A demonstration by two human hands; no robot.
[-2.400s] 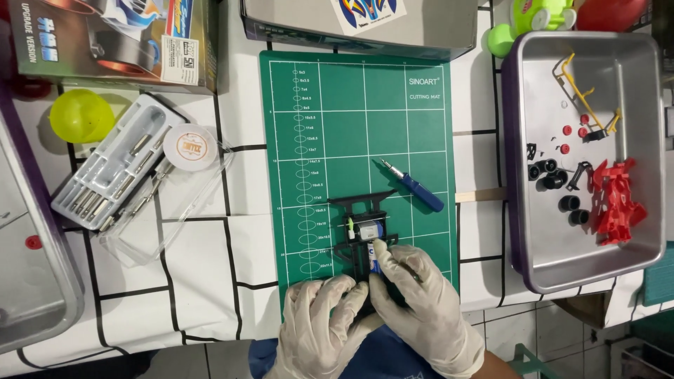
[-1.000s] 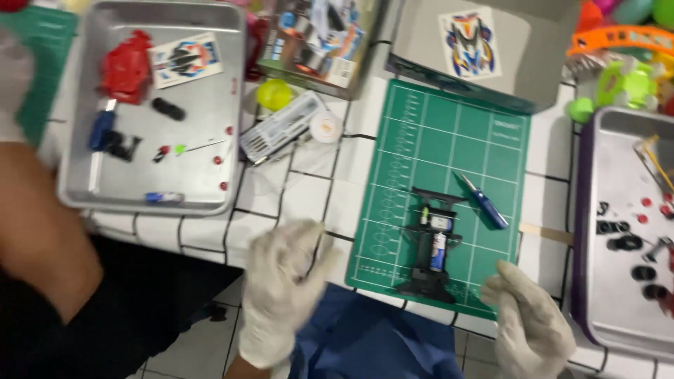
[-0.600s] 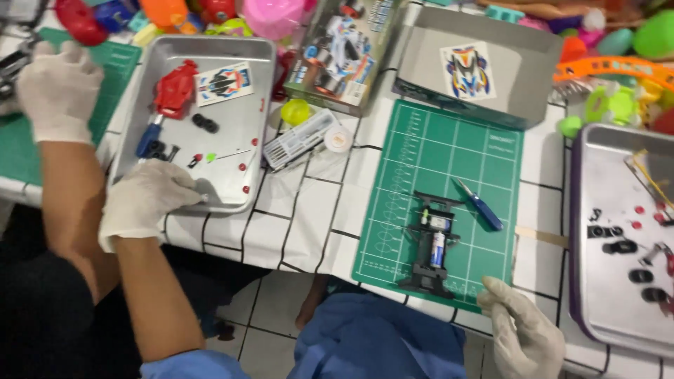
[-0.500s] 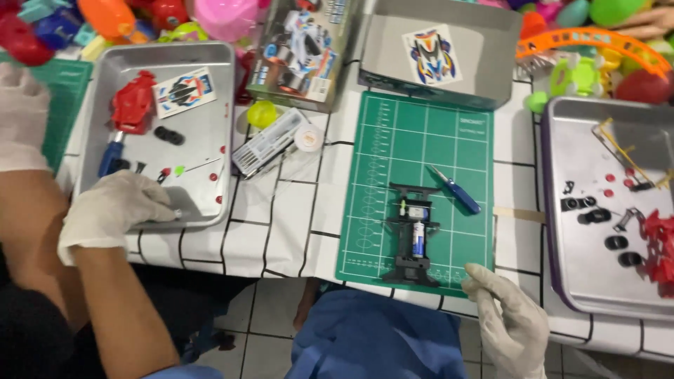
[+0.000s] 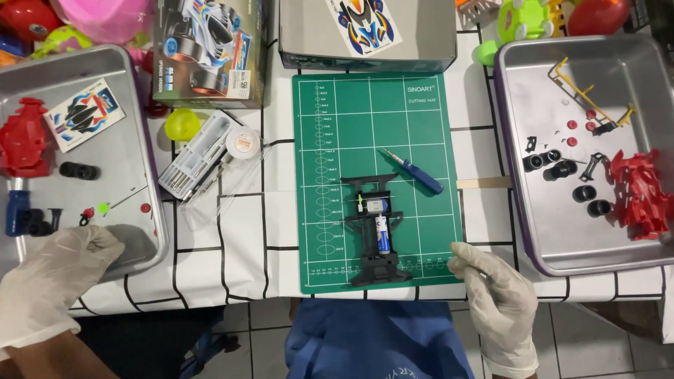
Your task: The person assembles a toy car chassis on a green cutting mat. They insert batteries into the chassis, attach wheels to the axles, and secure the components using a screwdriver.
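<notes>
Head view, the only view. The person's right hand [image 5: 502, 295], in a white glove, rests at the lower right corner of the green cutting mat [image 5: 421, 112]. Its fingers [image 5: 469, 258] are loosely bent and lie side by side, holding nothing. The person's left hand is out of view.

The black toy car chassis [image 5: 378, 231] lies on the lower middle of the mat, lengthwise toward the person, just left of the right hand and not touching it. A blue-cased battery is seated in it. A blue screwdriver [image 5: 415, 173] lies slanted on the mat, up and to the right of the chassis and clear of it.

On the desk [image 5: 225, 245], a metal tray [image 5: 635, 256] at the right holds a red plastic body part [image 5: 642, 193], black wheels [image 5: 562, 168] and a yellow parts frame.

At the left, a second metal tray [image 5: 133, 140] holds red and black parts and a sticker sheet. A co-worker's gloved hand [image 5: 60, 277] rests on its near corner. Between that tray and the mat lies a clear case of small tools [image 5: 196, 156].
</notes>
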